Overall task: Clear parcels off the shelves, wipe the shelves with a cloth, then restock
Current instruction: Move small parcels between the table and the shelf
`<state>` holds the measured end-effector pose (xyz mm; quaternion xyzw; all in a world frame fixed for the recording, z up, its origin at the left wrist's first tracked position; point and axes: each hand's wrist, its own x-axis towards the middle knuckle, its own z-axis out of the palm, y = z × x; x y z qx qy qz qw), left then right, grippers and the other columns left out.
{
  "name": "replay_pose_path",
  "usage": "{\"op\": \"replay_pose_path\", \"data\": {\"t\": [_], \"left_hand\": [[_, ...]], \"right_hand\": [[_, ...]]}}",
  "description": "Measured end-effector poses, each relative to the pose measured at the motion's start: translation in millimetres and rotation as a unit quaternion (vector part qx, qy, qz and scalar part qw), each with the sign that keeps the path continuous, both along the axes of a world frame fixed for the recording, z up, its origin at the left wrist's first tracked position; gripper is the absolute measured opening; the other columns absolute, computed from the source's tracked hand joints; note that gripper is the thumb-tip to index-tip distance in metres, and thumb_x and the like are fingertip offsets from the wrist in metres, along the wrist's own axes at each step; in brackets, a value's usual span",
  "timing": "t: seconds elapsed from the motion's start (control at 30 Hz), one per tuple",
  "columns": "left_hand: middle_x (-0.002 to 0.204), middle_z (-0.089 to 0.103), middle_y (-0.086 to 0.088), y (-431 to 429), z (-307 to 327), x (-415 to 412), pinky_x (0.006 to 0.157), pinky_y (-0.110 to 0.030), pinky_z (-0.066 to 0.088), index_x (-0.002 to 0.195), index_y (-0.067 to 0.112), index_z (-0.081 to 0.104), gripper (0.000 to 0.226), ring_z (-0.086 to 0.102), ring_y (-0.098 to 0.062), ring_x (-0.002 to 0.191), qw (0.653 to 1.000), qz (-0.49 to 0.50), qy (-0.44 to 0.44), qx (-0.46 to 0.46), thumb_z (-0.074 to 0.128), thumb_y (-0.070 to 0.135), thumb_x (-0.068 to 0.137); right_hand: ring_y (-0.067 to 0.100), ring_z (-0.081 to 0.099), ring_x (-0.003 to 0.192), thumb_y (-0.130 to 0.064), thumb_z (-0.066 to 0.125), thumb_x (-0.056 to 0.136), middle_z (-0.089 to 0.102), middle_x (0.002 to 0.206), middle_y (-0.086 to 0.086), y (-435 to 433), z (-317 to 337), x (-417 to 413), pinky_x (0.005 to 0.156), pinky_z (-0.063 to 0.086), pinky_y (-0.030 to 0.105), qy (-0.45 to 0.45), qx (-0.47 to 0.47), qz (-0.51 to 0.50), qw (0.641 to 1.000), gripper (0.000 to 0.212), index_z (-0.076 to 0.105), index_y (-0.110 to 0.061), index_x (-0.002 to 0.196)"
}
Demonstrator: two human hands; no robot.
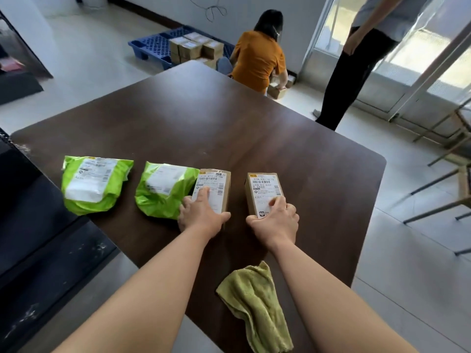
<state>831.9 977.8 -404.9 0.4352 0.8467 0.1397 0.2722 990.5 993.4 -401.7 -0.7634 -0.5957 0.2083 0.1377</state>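
Note:
Two small cardboard boxes with white labels lie side by side on the dark brown table (229,128). My left hand (202,214) grips the near end of the left box (216,182), thumb on its right side and a finger on the label. My right hand (276,219) grips the near end of the right box (263,188) the same way. Left of the boxes lie two green plastic mailer bags (163,192) (93,183); the nearer bag touches the left box. A crumpled green cloth (257,304) lies at the table's near edge, between my forearms.
A dark shelf unit (38,238) stands to my left. Beyond the table a person in an orange top (258,59) crouches by boxes on a blue pallet (158,44). Another person (356,62) stands at the right by glass doors. Metal chair frames (448,174) stand at the right.

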Motion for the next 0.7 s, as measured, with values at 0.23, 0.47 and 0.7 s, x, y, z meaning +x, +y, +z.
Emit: {"op": "replay_pose_path", "data": {"t": [0.23, 0.47, 0.7], "left_hand": [[0.141, 0.031, -0.011, 0, -14, 5, 0.107, -0.040, 0.031, 0.145, 0.034, 0.021, 0.095, 0.032, -0.031, 0.129, 1.000, -0.008, 0.015, -0.005, 0.074, 0.057, 0.069], [0.150, 0.016, -0.011, -16, -3, 7, 0.111, -0.044, 0.026, 0.145, 0.027, 0.028, 0.088, 0.021, -0.031, 0.137, 1.000, -0.015, 0.020, 0.006, 0.073, 0.053, 0.074], [0.128, 0.050, -0.006, -79, -2, 23, 0.100, -0.038, 0.042, 0.127, 0.019, 0.049, 0.052, 0.047, -0.026, 0.120, 0.999, -0.039, -0.026, -0.017, 0.071, 0.034, 0.081]], "right_hand": [[0.030, 0.043, 0.112, -0.042, 0.069, 0.071, 0.038, 0.121, 0.007, -5, -16, 8, 0.101, 0.037, 0.036, 0.036, -0.034, 0.013, 0.999, 0.051, 0.040, -0.022, 0.107], [0.027, 0.039, 0.124, -0.048, 0.071, 0.075, 0.035, 0.135, 0.008, -21, -8, 29, 0.107, 0.034, 0.038, 0.040, -0.027, 0.026, 0.998, 0.064, 0.043, -0.021, 0.126], [0.024, 0.052, 0.110, -0.038, 0.068, 0.080, 0.049, 0.120, 0.004, -67, 1, 45, 0.094, 0.044, 0.035, 0.044, -0.074, 0.026, 0.996, 0.045, 0.049, -0.019, 0.116]]}}
